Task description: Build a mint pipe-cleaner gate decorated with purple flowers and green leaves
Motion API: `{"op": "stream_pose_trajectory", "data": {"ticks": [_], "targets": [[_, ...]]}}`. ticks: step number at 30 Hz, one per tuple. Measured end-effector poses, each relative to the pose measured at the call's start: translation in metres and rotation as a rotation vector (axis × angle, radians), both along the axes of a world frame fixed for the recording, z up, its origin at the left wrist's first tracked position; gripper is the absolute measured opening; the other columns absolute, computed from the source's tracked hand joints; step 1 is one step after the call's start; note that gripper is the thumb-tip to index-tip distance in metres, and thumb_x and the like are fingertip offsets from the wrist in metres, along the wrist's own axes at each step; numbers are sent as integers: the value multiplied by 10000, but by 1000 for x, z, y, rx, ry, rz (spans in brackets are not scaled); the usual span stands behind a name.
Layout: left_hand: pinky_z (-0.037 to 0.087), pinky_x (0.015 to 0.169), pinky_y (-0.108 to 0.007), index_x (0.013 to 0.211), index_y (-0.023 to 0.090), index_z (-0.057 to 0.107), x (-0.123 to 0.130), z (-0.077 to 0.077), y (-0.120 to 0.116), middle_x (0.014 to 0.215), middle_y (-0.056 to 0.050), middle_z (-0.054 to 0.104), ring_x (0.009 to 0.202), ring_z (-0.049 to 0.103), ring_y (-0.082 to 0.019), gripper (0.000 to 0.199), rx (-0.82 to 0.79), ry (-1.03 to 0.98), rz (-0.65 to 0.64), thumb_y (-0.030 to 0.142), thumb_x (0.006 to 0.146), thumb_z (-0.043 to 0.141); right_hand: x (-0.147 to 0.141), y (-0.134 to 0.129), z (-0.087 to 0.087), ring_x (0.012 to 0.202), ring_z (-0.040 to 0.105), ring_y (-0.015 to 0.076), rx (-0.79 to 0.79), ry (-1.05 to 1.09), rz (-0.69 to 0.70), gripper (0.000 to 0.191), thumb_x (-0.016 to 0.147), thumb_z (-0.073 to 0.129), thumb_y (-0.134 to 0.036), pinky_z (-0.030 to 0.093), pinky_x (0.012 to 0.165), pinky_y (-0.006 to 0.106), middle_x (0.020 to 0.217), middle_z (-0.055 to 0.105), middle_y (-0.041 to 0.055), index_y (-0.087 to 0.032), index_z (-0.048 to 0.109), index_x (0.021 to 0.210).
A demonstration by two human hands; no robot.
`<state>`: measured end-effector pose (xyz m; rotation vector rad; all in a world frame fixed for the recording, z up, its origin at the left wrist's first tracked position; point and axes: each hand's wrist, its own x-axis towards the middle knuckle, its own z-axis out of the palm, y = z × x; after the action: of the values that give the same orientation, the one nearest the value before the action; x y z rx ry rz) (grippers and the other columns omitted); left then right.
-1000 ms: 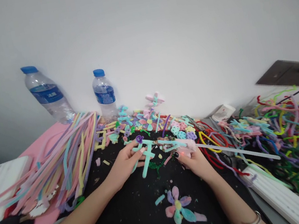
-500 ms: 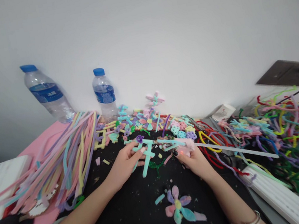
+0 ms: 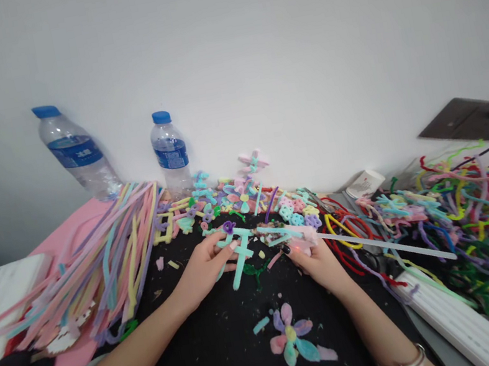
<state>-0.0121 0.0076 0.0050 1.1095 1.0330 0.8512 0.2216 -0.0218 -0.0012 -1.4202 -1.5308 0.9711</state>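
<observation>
My left hand (image 3: 206, 264) is closed on a mint-green pipe-cleaner frame (image 3: 239, 266) made of crossed strips, with a small purple flower (image 3: 228, 227) at its top. My right hand (image 3: 318, 263) grips a pale pink hot glue gun (image 3: 305, 234), a red light glowing near the fingers. A long translucent glue stick (image 3: 388, 244) sticks out of its back to the right. The gun's nozzle end points at the frame's right side; whether they touch I cannot tell. Below the hands, a pastel pipe-cleaner flower (image 3: 291, 334) lies on the black mat (image 3: 200, 361).
Two water bottles (image 3: 171, 151) (image 3: 73, 151) stand by the wall. A bundle of pastel pipe cleaners (image 3: 114, 250) lies at left, a tangled colourful pile (image 3: 480, 230) at right. Small finished pieces (image 3: 242, 199) line the back. A white power strip (image 3: 457, 316) sits at lower right.
</observation>
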Motion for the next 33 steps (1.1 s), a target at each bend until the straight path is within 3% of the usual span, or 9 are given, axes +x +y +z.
{"op": "stream_pose_trajectory", "data": {"ticks": [13,20,25,33], "targets": [[558,747,-321,1042,197,564,0,1,0,932,-39,673,894,670,-219,396,3,15,8,447,745,638,0,1,0,486,444,132,-4,51,-2,249,760,612,-396,369,461,244,527,508,-30,-174,645,867],[527,674,-257,871,199,600,-3,2,2,831,-14,655,737,634,-149,270,-77,-99,-41,423,735,670,1,-2,-2,430,366,77,-171,242,38,305,741,632,-459,316,408,205,520,452,-56,-164,558,764],[471,575,-190,801,185,582,-3,-3,3,720,26,583,617,556,-87,220,-161,-236,-29,387,767,662,-1,-4,-1,445,393,75,-234,446,57,370,683,687,-498,338,410,202,539,450,-56,-172,524,743],[399,478,-200,752,190,526,1,-5,-4,627,45,511,503,486,-80,353,-307,-432,-136,431,649,763,-7,-10,-4,428,384,71,-265,664,157,408,645,724,-519,361,368,197,522,430,-57,-154,586,766]]}}
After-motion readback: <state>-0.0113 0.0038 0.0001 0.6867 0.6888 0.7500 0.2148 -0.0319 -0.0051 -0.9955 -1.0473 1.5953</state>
